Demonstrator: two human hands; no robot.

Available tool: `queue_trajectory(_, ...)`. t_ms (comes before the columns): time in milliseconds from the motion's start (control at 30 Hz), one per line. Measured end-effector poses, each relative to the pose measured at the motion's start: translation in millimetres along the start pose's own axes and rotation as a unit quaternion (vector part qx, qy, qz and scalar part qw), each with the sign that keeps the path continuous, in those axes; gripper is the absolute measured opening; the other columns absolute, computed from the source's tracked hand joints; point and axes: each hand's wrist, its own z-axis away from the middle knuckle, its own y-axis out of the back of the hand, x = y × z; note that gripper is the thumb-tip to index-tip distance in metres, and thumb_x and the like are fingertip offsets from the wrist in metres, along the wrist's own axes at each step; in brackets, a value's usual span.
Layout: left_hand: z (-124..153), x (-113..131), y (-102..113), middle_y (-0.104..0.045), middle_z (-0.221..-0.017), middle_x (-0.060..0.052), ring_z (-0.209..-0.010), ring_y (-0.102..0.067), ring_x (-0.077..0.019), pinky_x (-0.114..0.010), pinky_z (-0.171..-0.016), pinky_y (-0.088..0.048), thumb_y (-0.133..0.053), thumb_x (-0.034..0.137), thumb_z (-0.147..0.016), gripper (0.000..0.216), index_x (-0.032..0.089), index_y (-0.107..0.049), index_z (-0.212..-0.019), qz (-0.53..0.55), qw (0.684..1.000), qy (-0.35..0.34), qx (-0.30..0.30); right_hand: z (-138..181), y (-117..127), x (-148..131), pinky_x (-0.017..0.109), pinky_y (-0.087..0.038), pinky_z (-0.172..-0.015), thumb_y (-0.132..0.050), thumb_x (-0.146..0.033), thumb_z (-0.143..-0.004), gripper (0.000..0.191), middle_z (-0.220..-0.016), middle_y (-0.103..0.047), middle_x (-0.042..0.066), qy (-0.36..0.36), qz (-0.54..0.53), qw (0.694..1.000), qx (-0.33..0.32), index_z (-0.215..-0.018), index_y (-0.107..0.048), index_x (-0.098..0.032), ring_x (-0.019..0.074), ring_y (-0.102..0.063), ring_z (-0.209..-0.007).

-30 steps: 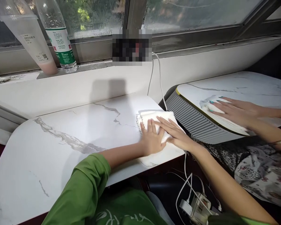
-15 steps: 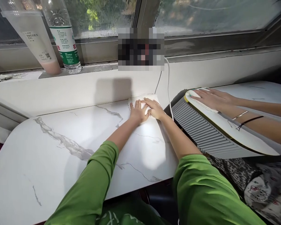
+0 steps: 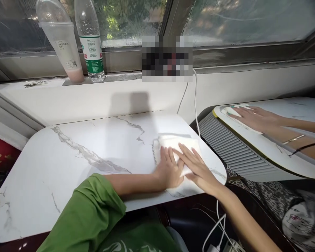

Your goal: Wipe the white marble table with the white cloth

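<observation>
A folded white cloth [image 3: 170,140] with a stitched edge lies on the white marble-patterned tabletop [image 3: 73,189], near its right end. My left hand [image 3: 170,172] rests flat on the cloth with its fingers spread. Beside it, my right hand [image 3: 198,168] also presses flat on the cloth, fingers stretched out, and the two hands meet or overlap at the thumbs. Neither hand is wrapped around anything. Part of the cloth is hidden beneath them.
On the sill stand a plastic cup [image 3: 64,50] and a water bottle [image 3: 91,52]. A white cable [image 3: 195,101] hangs down the wall; more cables [image 3: 215,227] lie below the table. At right, another person's hands [image 3: 257,119] lie on a cloth on a second tabletop [image 3: 291,154].
Both my hands and the cloth have come from the table's far edge nearer to me and rightward. The view has shifted a little. The other person's hands still lie on their cloth.
</observation>
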Motion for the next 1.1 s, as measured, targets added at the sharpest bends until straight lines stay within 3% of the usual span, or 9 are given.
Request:
queue_trajectory(133, 38, 14, 14, -0.049, -0.137, -0.033, -0.13, -0.044, -0.0475, -0.066, -0.107, -0.023, -0.046, 0.047, -0.091, 0.067, 0.001, -0.043, -0.14, 0.021, 0.999, -0.046, 0.001, 35, 16, -26, 0.063, -0.018, -0.117, -0.036, -0.039, -0.092, 0.069, -0.162, -0.008, -0.006, -0.001, -0.101, 0.994, -0.043, -0.155, -0.008, -0.038, 0.0298, -0.012, -0.147)
queue_trajectory(233, 42, 13, 24, -0.047, -0.14, -0.03, -0.133, -0.041, -0.0452, -0.064, -0.109, -0.024, -0.048, 0.038, -0.09, 0.063, 0.006, -0.04, -0.144, 0.06, 0.998, -0.034, -0.012, 37, 18, -25, 0.061, -0.032, -0.113, -0.029, -0.04, -0.097, 0.059, -0.16, -0.019, -0.007, -0.071, -0.159, 0.984, -0.041, -0.153, -0.012, -0.043, 0.0283, -0.019, -0.145)
queue_trajectory(300, 35, 10, 26, -0.041, -0.146, -0.028, -0.137, -0.036, -0.044, -0.061, -0.111, -0.024, -0.045, 0.037, -0.092, 0.061, 0.006, -0.04, -0.144, 0.09, 0.995, -0.001, -0.036, 28, 11, -21, 0.058, -0.033, -0.114, -0.024, -0.039, -0.099, 0.055, -0.16, -0.022, -0.005, -0.119, -0.133, 0.984, -0.015, -0.153, -0.014, -0.041, 0.0263, -0.021, -0.145)
queue_trajectory(400, 14, 1, 21, -0.028, -0.154, -0.025, -0.143, -0.022, -0.0422, -0.061, -0.113, -0.022, -0.035, 0.04, -0.096, 0.062, 0.004, -0.035, -0.147, 0.137, 0.987, 0.042, -0.068, 5, -4, -13, 0.055, -0.024, -0.119, -0.019, -0.038, -0.101, 0.053, -0.16, -0.022, -0.002, -0.119, -0.055, 0.991, 0.016, -0.154, -0.017, -0.035, 0.0228, -0.019, -0.146)
queue_trajectory(500, -16, -17, 11, -0.022, -0.158, -0.02, -0.146, -0.013, -0.0383, -0.058, -0.116, -0.018, -0.031, 0.04, -0.097, 0.064, 0.004, -0.027, -0.15, 0.168, 0.979, 0.093, -0.066, -28, -16, 6, 0.051, -0.022, -0.121, -0.016, -0.036, -0.101, 0.055, -0.159, -0.026, 0.002, -0.092, -0.009, 0.996, 0.021, -0.155, -0.016, -0.027, 0.0204, -0.02, -0.146)
queue_trajectory(633, -60, -65, 0, -0.019, -0.16, -0.014, -0.148, -0.011, -0.0317, -0.053, -0.119, -0.014, -0.02, 0.036, -0.1, 0.06, 0.006, -0.024, -0.151, 0.19, 0.963, 0.181, -0.064, -89, -25, 40, 0.049, -0.021, -0.121, -0.011, -0.034, -0.1, 0.058, -0.158, -0.029, 0.008, -0.073, 0.018, 0.997, 0.019, -0.155, -0.015, -0.017, 0.0209, -0.021, -0.146)
queue_trajectory(733, -81, -110, -7, -0.016, -0.161, -0.012, -0.149, -0.012, -0.0261, -0.053, -0.12, -0.013, -0.015, 0.034, -0.102, 0.057, 0.007, -0.025, -0.151, 0.168, 0.964, 0.202, -0.044, -139, -29, 50, 0.048, -0.022, -0.12, -0.015, -0.036, -0.099, 0.058, -0.157, -0.033, 0.008, -0.042, 0.033, 0.998, 0.028, -0.155, -0.019, -0.017, 0.0213, -0.024, -0.146)
queue_trajectory(900, -83, -163, -13, -0.023, -0.159, -0.012, -0.148, -0.017, -0.023, -0.055, -0.119, -0.006, -0.015, 0.029, -0.102, 0.055, 0.007, -0.027, -0.151, 0.096, 0.975, 0.202, -0.004, -197, -28, 35, 0.049, -0.021, -0.119, -0.02, -0.034, -0.097, 0.061, -0.156, -0.033, 0.013, -0.029, 0.055, 0.998, 0.002, -0.151, -0.025, -0.007, 0.0239, -0.025, -0.146)
queue_trajectory(1100, -70, -168, -11, -0.021, -0.159, -0.012, -0.148, -0.017, -0.0227, -0.054, -0.12, -0.008, -0.018, 0.024, -0.099, 0.056, 0.005, -0.025, -0.151, 0.08, 0.974, 0.211, -0.013, -202, -27, 18, 0.046, -0.015, -0.121, -0.023, -0.03, -0.095, 0.063, -0.159, -0.024, 0.013, -0.039, 0.071, 0.996, -0.023, -0.152, -0.022, -0.004, 0.0226, -0.019, -0.148)
